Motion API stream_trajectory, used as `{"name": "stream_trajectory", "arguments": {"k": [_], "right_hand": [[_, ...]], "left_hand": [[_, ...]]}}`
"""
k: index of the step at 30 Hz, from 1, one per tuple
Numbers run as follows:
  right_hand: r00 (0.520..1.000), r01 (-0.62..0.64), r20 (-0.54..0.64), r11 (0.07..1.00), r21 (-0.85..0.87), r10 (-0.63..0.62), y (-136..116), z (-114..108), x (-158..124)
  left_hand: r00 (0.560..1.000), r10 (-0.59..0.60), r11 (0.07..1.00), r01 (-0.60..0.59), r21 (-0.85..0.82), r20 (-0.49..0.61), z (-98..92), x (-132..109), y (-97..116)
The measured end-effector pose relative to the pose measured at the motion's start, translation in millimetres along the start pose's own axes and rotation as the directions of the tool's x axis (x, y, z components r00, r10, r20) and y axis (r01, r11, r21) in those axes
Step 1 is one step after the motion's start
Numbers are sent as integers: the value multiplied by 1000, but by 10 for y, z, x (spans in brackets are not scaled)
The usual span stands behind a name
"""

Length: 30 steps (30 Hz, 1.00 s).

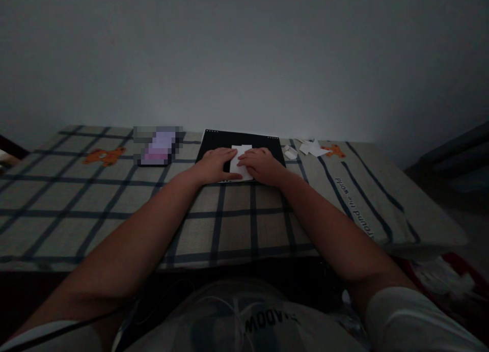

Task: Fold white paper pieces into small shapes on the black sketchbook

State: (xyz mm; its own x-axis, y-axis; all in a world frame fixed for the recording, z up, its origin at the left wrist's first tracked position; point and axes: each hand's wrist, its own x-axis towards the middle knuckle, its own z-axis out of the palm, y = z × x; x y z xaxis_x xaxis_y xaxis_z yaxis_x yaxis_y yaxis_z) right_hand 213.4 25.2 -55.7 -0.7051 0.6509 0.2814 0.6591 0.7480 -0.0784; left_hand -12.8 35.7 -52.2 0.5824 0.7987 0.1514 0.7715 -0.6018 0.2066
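Observation:
A small piece of white paper (pixel 241 163) with an uneven top edge lies on a black sheet (pixel 244 138) with small holes along its far edge. At the paper's left side rests my left hand (pixel 216 165), its thumb apart from the fingers and the tips touching the paper. From the right, my right hand (pixel 265 166) lays its slightly bent fingers over the paper. Neither hand has it lifted; both press it down against the black sheet. The undersides of the fingers are hidden.
A checked tablecloth (pixel 233 229) covers the table, which stands against a grey wall (pixel 244 56). A phone (pixel 159 148) lies on the left. White paper scraps (pixel 314 147) sit right of the black sheet. Below the table's right end is a red container (pixel 464 268) with whitish stuff inside.

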Motion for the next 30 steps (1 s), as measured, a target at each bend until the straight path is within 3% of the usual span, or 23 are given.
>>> {"name": "stream_trajectory", "arguments": {"k": [8, 15, 22, 30], "right_hand": [[998, 27, -48, 988, -150, -35, -63, -5, 16], [994, 41, -108, 990, 137, -26, 97, -8, -22], [1000, -10, 8, 992, 126, 9, 128, -62, -97], [999, 30, 33, 998, 61, -32, -3, -150, -99]], "left_hand": [[995, 85, 996, -87, -34, -58, 10, 28, -99], [997, 68, 997, -69, -22, -47, 25, 22, -113], [969, 184, 976, -200, -84, -163, 26, 48, -136], [971, 210, 953, -229, -197, -113, -79, -2, -3]]}}
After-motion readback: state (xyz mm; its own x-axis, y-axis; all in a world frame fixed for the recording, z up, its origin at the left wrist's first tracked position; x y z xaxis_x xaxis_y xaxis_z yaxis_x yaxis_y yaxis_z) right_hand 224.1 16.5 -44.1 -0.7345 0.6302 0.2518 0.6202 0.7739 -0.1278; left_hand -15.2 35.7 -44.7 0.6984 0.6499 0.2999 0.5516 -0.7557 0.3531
